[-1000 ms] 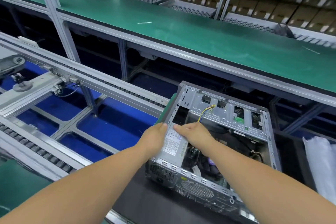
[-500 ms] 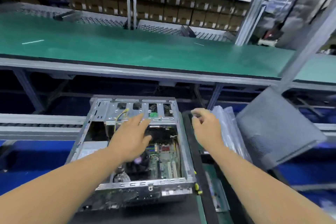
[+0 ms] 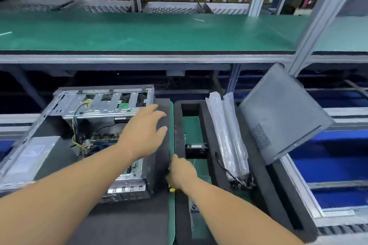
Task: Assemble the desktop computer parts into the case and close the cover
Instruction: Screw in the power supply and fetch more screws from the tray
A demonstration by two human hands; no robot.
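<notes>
Case [image 3: 93, 137] lies open on its side on the dark mat [image 3: 127, 223] at the left part of the bench [image 3: 171, 215], and we can see into it: a silver power supply [image 3: 29, 157] at the near left, yellow cables [image 3: 76, 125] running down from the drive bracket [image 3: 111, 103], and a circuit board under our left arm. Our left hand [image 3: 142, 133] is over the right edge of the case, its fingers [image 3: 159, 114] spread apart and holding nothing. Our right hand [image 3: 182, 173] is just beside the case's near right corner, its fingers curled together around a thin tool with a yellow tip [image 3: 172, 189]; blur hides what tool it is. To the right, a black foam tray [image 3: 211, 117] holds two parts wrapped in clear plastic [image 3: 229, 133] with black cables [image 3: 239, 182] at their near end. The grey cover [image 3: 282, 115] leans tilted against the tray's right edge, its vent mesh facing us.
</notes>
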